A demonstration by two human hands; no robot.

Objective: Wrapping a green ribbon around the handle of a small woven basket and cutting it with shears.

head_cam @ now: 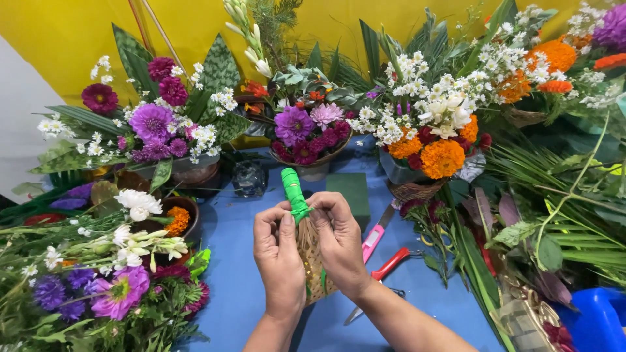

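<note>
A small woven basket [315, 267] with a handle wrapped in green tape [293, 191] sits between both hands above the blue worktop [241, 287], near the middle of the view. The left hand [280, 257] is closed around the basket's left side, thumb pressed up by the knot of tape; the right hand [339, 238] is curled around the right side, fingers pinching the tape where the handle meets the weave. The basket looks light and somewhat springy, its weave stiff enough to hold shape but likely to crush under a hard squeeze; the taped handle seems firm and slightly tacky, so the junction under the tape appears the surest place to grip.

Just behind the hands lies a dark green block of floral foam [351, 195]. To the right, on the worktop, rest a pink utility knife [373, 240] and red-handled scissors [385, 270]. Arrangements ring the space: purple asters [153, 124] at left, a bowl of magenta blooms [305, 130] in the centre, orange marigolds [442, 158] with white daisies at right, and palm fronds [561, 195] beyond.
</note>
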